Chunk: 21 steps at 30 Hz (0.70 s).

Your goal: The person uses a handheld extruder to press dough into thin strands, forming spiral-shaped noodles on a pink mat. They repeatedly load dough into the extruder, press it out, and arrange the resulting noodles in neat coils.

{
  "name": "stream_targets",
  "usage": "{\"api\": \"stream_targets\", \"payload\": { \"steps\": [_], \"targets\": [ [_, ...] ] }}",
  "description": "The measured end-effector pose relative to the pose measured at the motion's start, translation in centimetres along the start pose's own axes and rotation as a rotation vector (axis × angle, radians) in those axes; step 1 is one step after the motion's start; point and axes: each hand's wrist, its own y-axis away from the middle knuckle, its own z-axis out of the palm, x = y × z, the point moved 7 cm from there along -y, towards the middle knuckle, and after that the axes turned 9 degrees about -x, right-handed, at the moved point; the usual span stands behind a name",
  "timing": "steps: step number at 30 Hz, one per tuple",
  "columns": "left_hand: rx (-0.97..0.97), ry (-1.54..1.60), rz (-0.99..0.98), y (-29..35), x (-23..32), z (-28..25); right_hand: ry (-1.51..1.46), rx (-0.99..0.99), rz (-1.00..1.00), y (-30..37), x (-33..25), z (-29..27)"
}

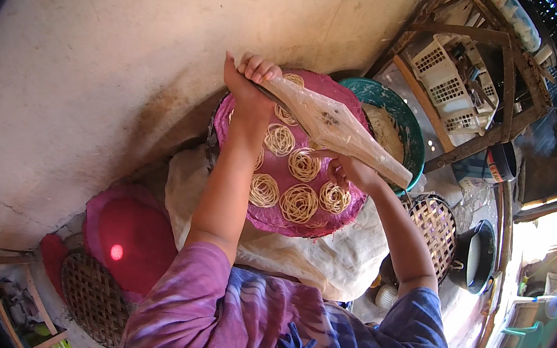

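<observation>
My left hand is closed around the far left end of a long wooden board, dusted pale, wider in the middle and marked there with small dark holes. The board slants over a round tray covered in pink cloth. Several coils of thin pale noodle strands lie on that cloth. Below the board's near edge is my right hand. Its index finger points left just above one coil, and the other fingers are curled; whether they hold anything is hidden. The board's right end overlaps a green basin of pale dough or flour.
A plaster wall rises close behind the tray. Pale cloth drapes beneath it. Red cloths and a woven tray lie at left. At right are a woven basket, a black bucket and white crates on a wooden frame.
</observation>
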Motion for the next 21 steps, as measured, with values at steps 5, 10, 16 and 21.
{"api": "stream_targets", "payload": {
  "steps": [5, 10, 16, 21],
  "targets": [
    [-0.244, -0.182, -0.141, -2.3, 0.5, 9.4, -0.176, 0.142, 0.021, 1.0, -4.8, -3.1],
    [-0.331, -0.627, -0.105, -2.0, 1.3, 18.5, -0.522, 0.052, -0.027, 7.5, -10.4, -6.3],
    [-0.14, -1.574, -0.203, 11.3, -5.1, 16.2, 0.059, 0.266, -0.163, 12.5, -15.8, -3.1],
    [-0.615, -2.008, -0.748, 23.4, -12.1, 9.8, 0.1, 0.176, -0.378, 10.6, -12.9, 1.8]
  ]
}}
